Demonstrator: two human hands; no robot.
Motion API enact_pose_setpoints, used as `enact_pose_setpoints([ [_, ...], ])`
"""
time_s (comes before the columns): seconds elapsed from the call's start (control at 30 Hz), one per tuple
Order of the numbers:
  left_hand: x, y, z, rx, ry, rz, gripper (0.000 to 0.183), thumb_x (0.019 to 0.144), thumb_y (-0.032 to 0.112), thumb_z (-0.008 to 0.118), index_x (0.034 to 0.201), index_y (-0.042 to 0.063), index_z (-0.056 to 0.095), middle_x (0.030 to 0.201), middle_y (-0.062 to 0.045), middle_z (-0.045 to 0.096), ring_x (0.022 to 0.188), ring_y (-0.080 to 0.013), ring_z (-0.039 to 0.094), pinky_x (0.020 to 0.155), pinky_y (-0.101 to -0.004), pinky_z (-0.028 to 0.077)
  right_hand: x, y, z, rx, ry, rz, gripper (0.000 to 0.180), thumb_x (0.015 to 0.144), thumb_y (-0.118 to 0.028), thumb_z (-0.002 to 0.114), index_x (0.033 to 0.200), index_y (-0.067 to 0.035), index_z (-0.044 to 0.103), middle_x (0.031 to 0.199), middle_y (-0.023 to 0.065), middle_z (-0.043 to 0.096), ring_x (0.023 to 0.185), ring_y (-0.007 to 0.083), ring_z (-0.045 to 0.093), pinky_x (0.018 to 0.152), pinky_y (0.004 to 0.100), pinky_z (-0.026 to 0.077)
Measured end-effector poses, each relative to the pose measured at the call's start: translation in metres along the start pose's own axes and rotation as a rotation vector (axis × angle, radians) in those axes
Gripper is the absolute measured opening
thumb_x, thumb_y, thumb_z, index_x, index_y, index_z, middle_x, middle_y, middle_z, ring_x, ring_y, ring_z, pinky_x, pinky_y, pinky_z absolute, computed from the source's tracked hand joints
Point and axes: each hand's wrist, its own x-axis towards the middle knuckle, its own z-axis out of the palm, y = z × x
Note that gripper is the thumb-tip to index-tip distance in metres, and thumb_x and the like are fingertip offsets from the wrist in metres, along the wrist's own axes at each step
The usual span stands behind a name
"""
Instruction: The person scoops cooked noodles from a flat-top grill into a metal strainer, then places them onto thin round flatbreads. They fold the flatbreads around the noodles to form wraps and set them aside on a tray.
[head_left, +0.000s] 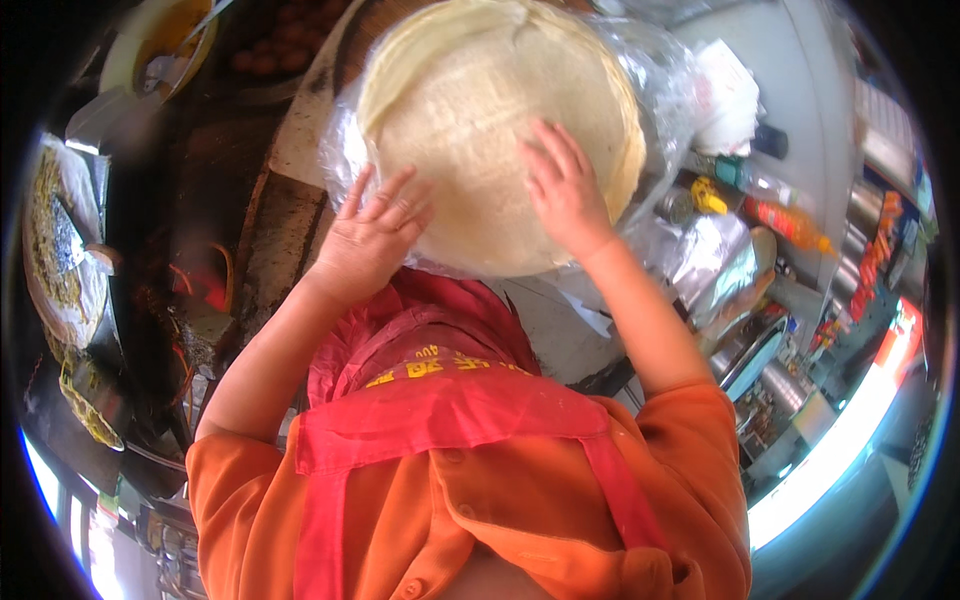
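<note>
A broad stack of thin, pale round flatbreads (465, 172) lies in front of me, with clear plastic film (664, 82) spread beneath and around it. At the stack's left front edge is my left hand (379, 236), fingers spread and nothing in its grasp. My right hand (562, 184) reaches over the right part of the top sheet, palm down, with the fingers slightly apart. Whether its fingertips press on the bread or hover just above it, I cannot tell. A folded rim of bread runs along the far left of the stack.
Several eggs (289, 41) sit at the back left near a yellowish container (124, 52). A round food sheet with browned patches (64, 247) is at far left. On the right stand white paper napkins (724, 97), an orange bottle (787, 223) and a yellow-topped container (707, 196).
</note>
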Motion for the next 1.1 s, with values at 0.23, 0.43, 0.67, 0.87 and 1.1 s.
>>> enact_pose_setpoints([
  [0.23, -0.035, 0.048, 0.041, -0.268, -0.477, -0.035, 0.022, 0.081, 0.018, 0.061, 0.100, 0.007, 0.063, 0.131, -0.012, 0.054, 0.129, -0.0270, 0.046, 0.105, -0.0400, 0.040, -0.143, 0.003, -0.003, -0.034, -0.015, 0.240, 0.035, 0.078, 0.001, 0.063, 0.112, -0.006, 0.062, 0.126, 0.0143, 0.055, 0.120, 0.0359, 0.051, 0.102, 0.0438, 0.044],
  [0.43, -0.005, 0.083, 0.026, -0.061, 0.123, -0.016, 0.021, 0.078, 0.014, 0.061, 0.099, 0.010, 0.062, 0.133, -0.013, 0.051, 0.129, -0.0291, 0.043, 0.109, -0.0495, 0.033, -0.156, 0.009, -0.012, 0.006, 0.025, 0.123, 0.019, 0.078, 0.003, 0.061, 0.095, -0.004, 0.062, 0.119, 0.0134, 0.057, 0.111, 0.0351, 0.055, 0.093, 0.0444, 0.048],
  [0.67, -0.008, 0.079, 0.051, -0.036, -0.043, 0.090, 0.013, 0.076, 0.012, 0.061, 0.085, 0.008, 0.052, 0.083, -0.006, 0.057, 0.085, -0.0265, 0.059, 0.090, -0.0405, 0.043, -0.181, 0.038, 0.001, 0.123, 0.072, 0.294, 0.019, 0.084, 0.001, 0.059, 0.101, -0.004, 0.055, 0.115, 0.0146, 0.057, 0.094, 0.0343, 0.061, 0.079, 0.0409, 0.052],
  [0.87, -0.039, 0.100, 0.072, -0.107, -0.211, 0.016, 0.035, 0.079, 0.021, 0.067, 0.107, 0.003, 0.056, 0.107, -0.014, 0.062, 0.107, -0.0311, 0.057, 0.101, -0.0430, 0.039, -0.168, 0.030, 0.048, 0.205, 0.461, 0.381, 0.022, 0.086, -0.002, 0.059, 0.107, -0.006, 0.054, 0.110, 0.0141, 0.055, 0.099, 0.0360, 0.057, 0.083, 0.0419, 0.051],
  [1.1, -0.050, 0.028, 0.085, 0.107, -0.286, -0.574, 0.028, 0.091, 0.022, 0.055, 0.110, 0.003, 0.060, 0.114, -0.017, 0.063, 0.113, -0.0353, 0.057, 0.108, -0.0474, 0.036, -0.165, 0.003, 0.018, -0.041, 0.199, 0.100, 0.026, 0.078, -0.011, 0.070, 0.103, -0.011, 0.061, 0.113, 0.0095, 0.054, 0.108, 0.0304, 0.052, 0.093, 0.0442, 0.043],
])
